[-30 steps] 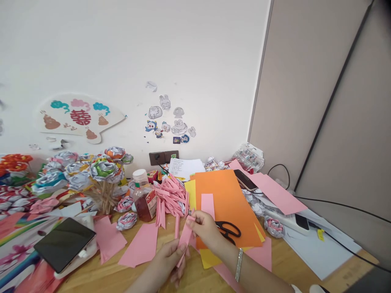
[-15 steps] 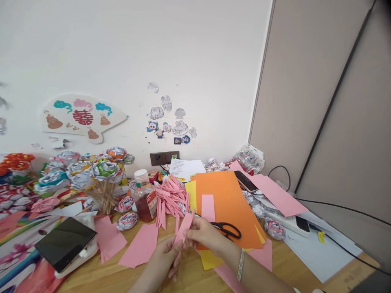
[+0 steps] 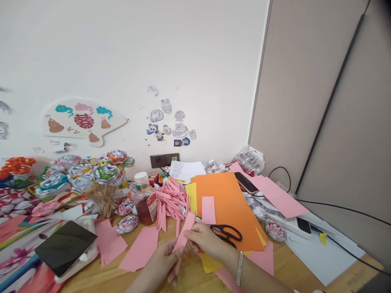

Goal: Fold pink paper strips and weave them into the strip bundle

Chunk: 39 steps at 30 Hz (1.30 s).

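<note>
A pink paper strip (image 3: pixel 185 230) is held at a slant between both of my hands, its upper end free. My left hand (image 3: pixel 166 260) is closed on the lower part, thumb on top. My right hand (image 3: pixel 203 238) pinches its right edge with thumb and fingers, partly hiding it. Just beyond lies a heap of folded pink strips (image 3: pixel 172 197). Black-handled scissors (image 3: pixel 227 234) rest by my right hand on orange paper (image 3: pixel 221 183), which also carries a small pink paper piece (image 3: pixel 208 209). To the left of my hands lie pink sheets (image 3: pixel 142 248).
A bottle of reddish liquid (image 3: pixel 146 207) stands behind my left hand. Paper flowers on sticks (image 3: pixel 105 175) crowd the left side, behind a dark tablet (image 3: pixel 65 247). On the right are a phone (image 3: pixel 246 183), a white power strip (image 3: pixel 288 221), cables and white sheets (image 3: pixel 326 260).
My right hand has slid down the strip from near its upper end to its right edge, closer to my left hand. The strip's top end now shows. The view has shifted slightly.
</note>
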Motion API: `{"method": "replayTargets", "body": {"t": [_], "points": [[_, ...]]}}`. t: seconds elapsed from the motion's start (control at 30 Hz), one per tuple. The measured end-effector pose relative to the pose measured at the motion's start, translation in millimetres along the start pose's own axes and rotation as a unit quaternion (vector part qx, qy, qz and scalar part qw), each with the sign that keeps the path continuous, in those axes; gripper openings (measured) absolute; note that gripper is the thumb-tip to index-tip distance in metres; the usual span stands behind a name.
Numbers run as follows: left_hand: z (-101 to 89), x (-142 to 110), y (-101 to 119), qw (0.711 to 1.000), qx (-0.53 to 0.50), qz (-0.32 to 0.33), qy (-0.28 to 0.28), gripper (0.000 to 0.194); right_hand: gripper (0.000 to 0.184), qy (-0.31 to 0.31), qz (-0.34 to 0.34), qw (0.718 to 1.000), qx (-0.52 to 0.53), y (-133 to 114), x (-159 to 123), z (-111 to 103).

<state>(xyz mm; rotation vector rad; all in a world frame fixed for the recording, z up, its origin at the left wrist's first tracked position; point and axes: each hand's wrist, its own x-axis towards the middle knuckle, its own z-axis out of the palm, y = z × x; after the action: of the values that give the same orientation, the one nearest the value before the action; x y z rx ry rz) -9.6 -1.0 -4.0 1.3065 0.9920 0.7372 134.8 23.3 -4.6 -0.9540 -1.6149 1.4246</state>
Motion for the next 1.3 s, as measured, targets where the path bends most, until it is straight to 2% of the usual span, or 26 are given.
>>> {"method": "replayTargets", "body": {"t": [0.1,0.27,0.37,0.47,0.57,0.63,0.8,0.9,1.07,1.23,1.3], "points": [[-3.0,0,1,1.000,0.003,-0.008,-0.020,0.034,0.036,0.029,0.000,0.999,0.022,3,3,-1],[-1.4,-1,0,0.999,-0.022,-0.006,-0.025,0.034,0.039,0.113,-0.034,0.992,0.041,5,9,-7],[1.0,-3,1,1.000,-0.028,-0.003,-0.009,0.035,0.040,0.132,-0.040,0.989,0.056,4,10,-9],[3.1,-5,6,1.000,-0.022,0.007,0.015,0.037,0.040,0.085,-0.022,0.995,0.038,5,8,-6],[2.6,-5,7,1.000,-0.005,0.001,0.010,0.037,0.036,-0.037,0.001,0.999,-0.019,9,3,-2],[0.7,-4,5,1.000,-0.004,-0.007,-0.001,0.036,0.035,-0.054,0.006,0.998,-0.041,13,2,-1],[-2.4,0,-3,0.999,-0.021,-0.009,-0.035,0.034,0.042,0.103,-0.019,0.994,0.021,13,10,-8],[0.0,-1,-3,0.999,-0.023,-0.011,-0.020,0.034,0.045,0.136,-0.028,0.988,0.070,8,13,-9],[1.9,0,-1,0.999,-0.048,-0.001,-0.004,0.037,0.046,-0.009,-0.025,0.999,0.020,-1,3,-2],[-2.2,3,-2,0.997,-0.075,-0.009,0.007,0.040,0.052,0.024,-0.076,0.996,0.047,-6,-3,-5],[-2.4,4,-4,0.997,-0.080,-0.005,0.009,0.040,0.048,0.007,-0.079,0.997,-0.001,-2,-2,-7]]}}
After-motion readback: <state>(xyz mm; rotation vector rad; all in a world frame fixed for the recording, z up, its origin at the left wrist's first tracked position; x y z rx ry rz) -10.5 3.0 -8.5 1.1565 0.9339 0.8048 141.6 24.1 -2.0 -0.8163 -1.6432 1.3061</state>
